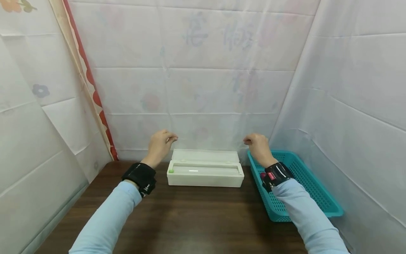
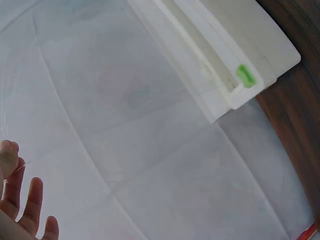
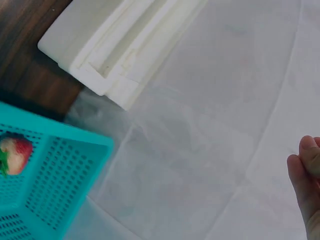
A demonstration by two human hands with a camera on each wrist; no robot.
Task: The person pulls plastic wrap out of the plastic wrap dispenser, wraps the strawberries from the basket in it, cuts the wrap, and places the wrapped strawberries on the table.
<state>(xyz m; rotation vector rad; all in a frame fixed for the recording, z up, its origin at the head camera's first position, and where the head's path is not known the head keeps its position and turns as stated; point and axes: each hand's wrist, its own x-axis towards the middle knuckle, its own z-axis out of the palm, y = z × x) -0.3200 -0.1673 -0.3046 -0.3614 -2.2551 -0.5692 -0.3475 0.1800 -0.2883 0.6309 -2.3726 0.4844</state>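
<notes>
A white cling film dispenser (image 1: 204,180) stands on the table with its lid (image 1: 205,155) raised and a green slider (image 1: 171,171) at its left end. Above its left side, my left hand (image 1: 161,144) pinches the edge of clear cling film between thumb and forefinger; the other fingers are spread in the left wrist view. Faint streaks of the film (image 2: 4,107) show there. Level with it on the right, my right hand (image 1: 257,147) pinches with thumb and forefinger at the other side. The film between the hands is almost invisible, so its extent cannot be made out.
To the right of the dispenser is a teal perforated basket (image 1: 333,211), below my right forearm. A strawberry (image 3: 17,155) lies in it. Pale sheets (image 1: 203,88) hang behind and on both sides of the dark wooden table (image 1: 196,218).
</notes>
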